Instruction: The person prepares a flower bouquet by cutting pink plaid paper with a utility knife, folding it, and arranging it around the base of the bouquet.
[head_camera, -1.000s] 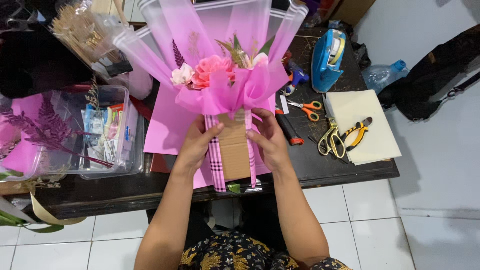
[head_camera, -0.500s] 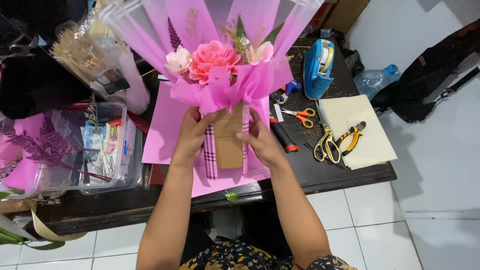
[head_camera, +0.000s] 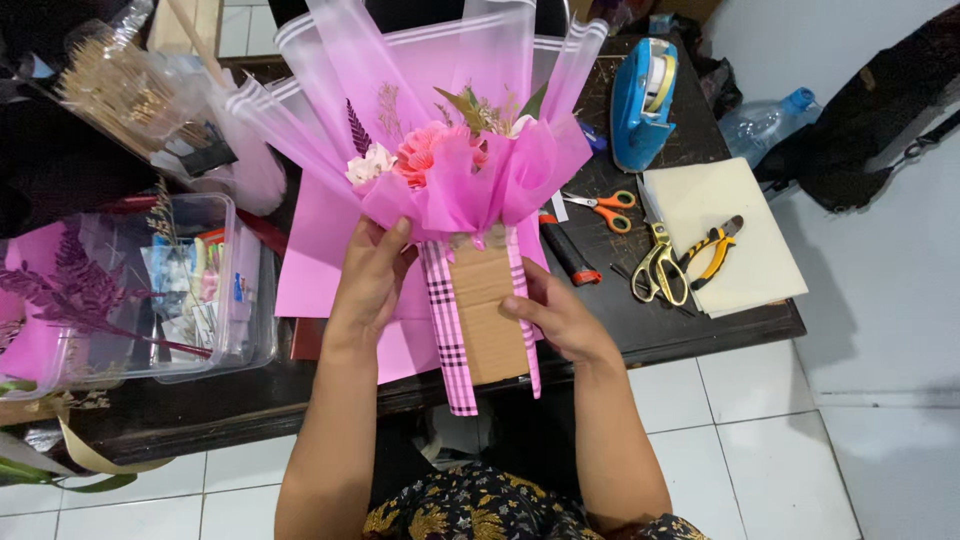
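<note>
Pink-wrapped flower bouquet with brown cardboard handle (head_camera: 487, 310) — left hand (head_camera: 368, 285) and right hand (head_camera: 555, 318) each clasp a side, likely steadying it upright above the dark wooden table (head_camera: 700, 330).

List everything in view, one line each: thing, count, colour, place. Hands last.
bouquet: one, pink wrap, table middle
cardboard handle: one, brown, below the blooms
checked ribbon: one, pink, along the handle
tape dispenser: one, blue, far right
small scissors: one, orange
gold scissors: one, on cream sheet
pliers: one, yellow-black
plastic box: one, clear, left
left hand: on the wrap
right hand: on the handle
</note>
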